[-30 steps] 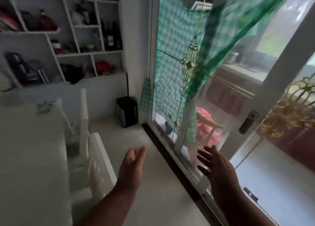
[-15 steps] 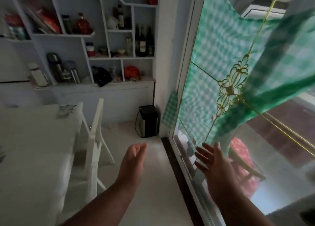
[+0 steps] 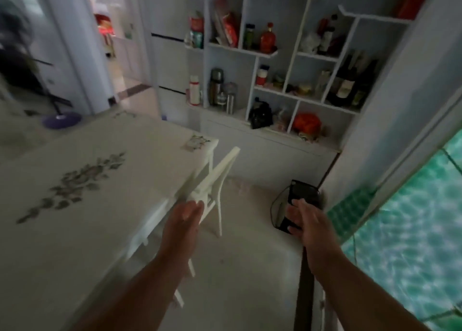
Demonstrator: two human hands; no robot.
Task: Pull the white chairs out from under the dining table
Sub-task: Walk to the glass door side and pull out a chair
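Observation:
The dining table (image 3: 82, 180) with a pale flower-patterned cloth fills the left half of the view. Two white chairs stand tucked against its right side: the far chair (image 3: 220, 170) shows its backrest and a leg, and the near chair (image 3: 147, 233) is partly hidden behind my left arm. My left hand (image 3: 183, 222) hovers open, fingers together, just above the near chair's backrest top, and I cannot tell if it touches. My right hand (image 3: 308, 224) is open with fingers spread, out over the floor to the right, holding nothing.
A black appliance (image 3: 300, 198) stands on the floor by the wall, just beyond my right hand. White shelves (image 3: 287, 63) with bottles and jars line the back wall. A glass door with a green checked curtain (image 3: 405, 225) is on the right. Pale floor (image 3: 250, 255) runs between table and door.
The view has swung left from the glass door toward the table. My left hand has come close to the near chair's backrest; my right hand stays open over the floor.

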